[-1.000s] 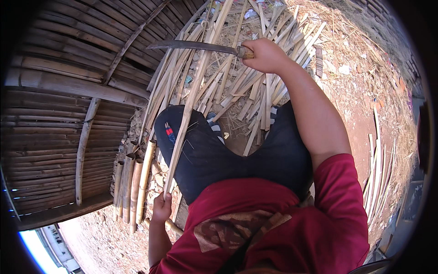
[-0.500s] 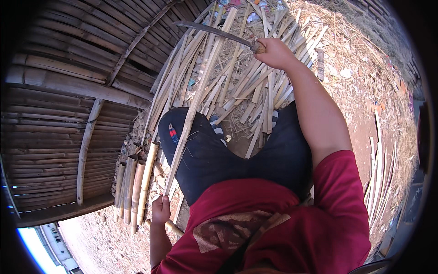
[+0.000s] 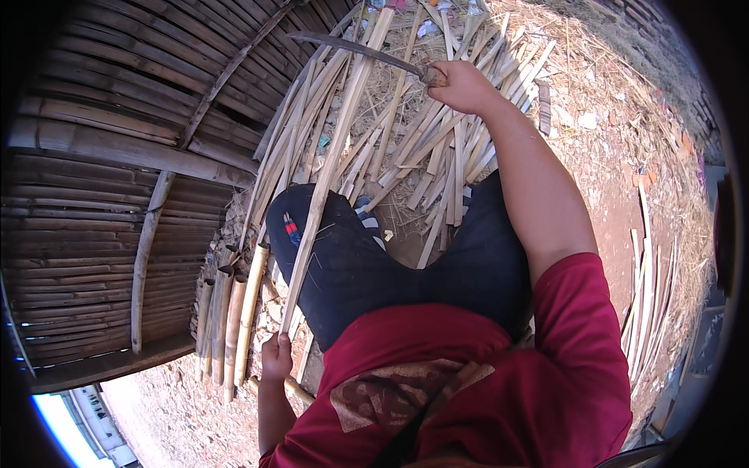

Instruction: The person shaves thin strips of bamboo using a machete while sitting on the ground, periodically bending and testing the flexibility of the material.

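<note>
A long pale bamboo strip (image 3: 328, 183) runs up and away across my left thigh, its near end held by my left hand (image 3: 276, 356) beside my hip. My right hand (image 3: 462, 87), stretched out ahead, is closed round the wooden handle of a machete (image 3: 367, 51). The long, slightly curved blade points left and crosses the strip close to its far end. From this view I cannot tell how deep, if at all, the edge sits in the strip.
Many split bamboo strips (image 3: 437, 156) lie heaped on the ground before my feet. Uncut bamboo poles (image 3: 238, 312) stand at my left, near a bamboo-slat wall (image 3: 86, 249). More thin strips (image 3: 644, 288) lie at the right. Straw and scraps cover the ground ahead.
The machete and my right hand have shifted slightly to the left. The strip's far end has also moved a little left, while my left hand stays about where it was.
</note>
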`<state>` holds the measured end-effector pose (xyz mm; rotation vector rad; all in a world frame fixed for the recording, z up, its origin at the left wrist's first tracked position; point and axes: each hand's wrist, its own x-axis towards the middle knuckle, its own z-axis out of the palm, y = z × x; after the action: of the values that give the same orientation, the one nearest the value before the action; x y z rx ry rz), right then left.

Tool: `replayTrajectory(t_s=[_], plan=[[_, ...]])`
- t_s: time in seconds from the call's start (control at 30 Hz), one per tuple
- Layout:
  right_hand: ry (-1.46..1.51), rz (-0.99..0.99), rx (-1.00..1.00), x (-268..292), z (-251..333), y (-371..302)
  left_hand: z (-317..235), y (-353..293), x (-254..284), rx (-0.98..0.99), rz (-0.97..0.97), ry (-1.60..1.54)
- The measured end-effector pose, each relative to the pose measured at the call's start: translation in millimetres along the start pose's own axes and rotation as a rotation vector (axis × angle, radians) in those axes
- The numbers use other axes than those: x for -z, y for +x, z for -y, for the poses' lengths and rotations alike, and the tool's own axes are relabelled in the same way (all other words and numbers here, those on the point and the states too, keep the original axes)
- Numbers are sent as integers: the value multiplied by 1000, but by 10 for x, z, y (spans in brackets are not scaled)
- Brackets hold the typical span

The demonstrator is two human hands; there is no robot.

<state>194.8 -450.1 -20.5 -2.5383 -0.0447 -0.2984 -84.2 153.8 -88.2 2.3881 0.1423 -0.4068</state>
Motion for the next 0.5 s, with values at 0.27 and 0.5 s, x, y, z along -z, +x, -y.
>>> replayTrajectory(t_s=[0.27,0.5], plan=[[61,-23,54,199,220,-167,-47,-36,-83,-75,-27,-37],[-181,390,500,-148,1008,-439,-107,-41,-130,9,85,-214]])
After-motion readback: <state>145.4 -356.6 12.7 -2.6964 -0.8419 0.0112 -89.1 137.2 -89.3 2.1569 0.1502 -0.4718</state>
